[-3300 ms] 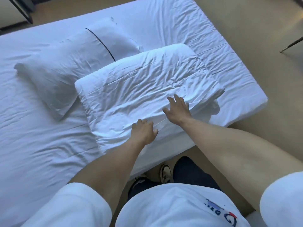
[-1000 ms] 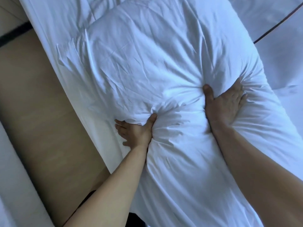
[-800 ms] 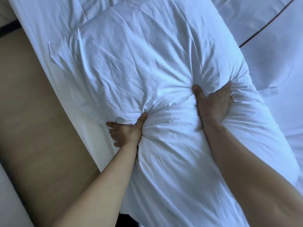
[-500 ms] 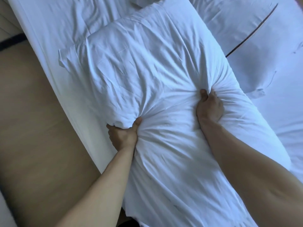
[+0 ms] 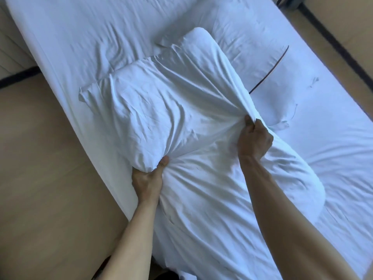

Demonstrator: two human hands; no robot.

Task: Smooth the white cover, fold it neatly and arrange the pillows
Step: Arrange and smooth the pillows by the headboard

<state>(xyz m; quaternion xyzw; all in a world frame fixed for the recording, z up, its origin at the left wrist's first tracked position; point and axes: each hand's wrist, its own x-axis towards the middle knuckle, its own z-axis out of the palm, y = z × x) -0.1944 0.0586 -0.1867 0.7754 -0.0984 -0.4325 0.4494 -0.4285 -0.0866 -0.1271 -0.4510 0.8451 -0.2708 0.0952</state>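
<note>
A thick, wrinkled white pillow (image 5: 171, 110) lies diagonally across the bed, pinched in at its middle. My left hand (image 5: 148, 176) grips its near left edge, thumb pressed on top and fingers tucked under. My right hand (image 5: 253, 138) is closed on a bunch of fabric at the pillow's right edge, pulling it into taut creases. Beyond it lies a second white pillow (image 5: 250, 43) with a dark piping line, partly hidden by the first.
The bed (image 5: 80, 37) is covered in a creased white sheet and runs diagonally through the view. Tan floor (image 5: 44, 168) lies to the left below the bed's edge. More floor with a dark strip (image 5: 339, 43) shows at the upper right.
Earlier both hands rested on the folded cover. Over the last second they squeezed the pillow's middle, my right hand closed from flat into a grip, and the pillow's far end rose and turned.
</note>
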